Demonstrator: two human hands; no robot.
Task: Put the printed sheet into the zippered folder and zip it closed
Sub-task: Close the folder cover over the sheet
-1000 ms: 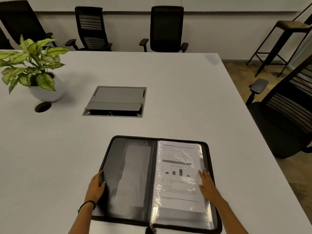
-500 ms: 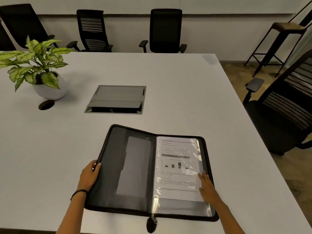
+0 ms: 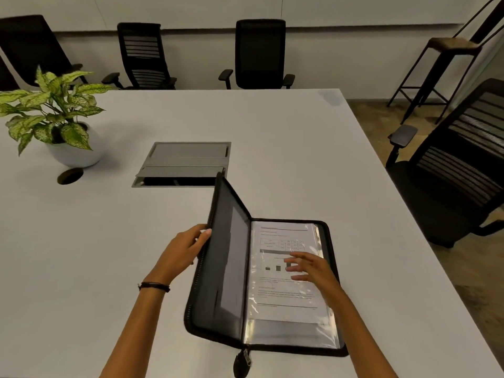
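A: Nearest first. What's at 6 o'clock?
B: The dark zipper pull (image 3: 241, 362), hanging off the near edge of the black fabric zippered folder (image 3: 223, 268), which lies on the white table (image 3: 272, 126). The zip is wholly undone.
A: And the paper?
B: The white printed sheet (image 3: 275, 293) lies flat on the folder's right half, inside what looks like a clear plastic sleeve (image 3: 291, 334). I'd call that step done.
A: Hands?
B: The left hand (image 3: 182, 252), at the folder's 9 o'clock, has its fingers curled round the outer edge of the left cover, holding it tilted up, close to upright. The right hand (image 3: 313, 268), toward 3 o'clock, has its fingers straight and spread over the sheet. It's blurred, so I can't tell whether they touch.
A: What remains?
B: By my reckoning, folding the cover down, then running the zip round. Roughly half done.
A: Beyond it?
B: A grey recessed cable box (image 3: 185, 162) at 11 o'clock, a green potted plant in a white round pot (image 3: 54, 115) at 10, and black mesh office chairs (image 3: 260, 53) at 12.
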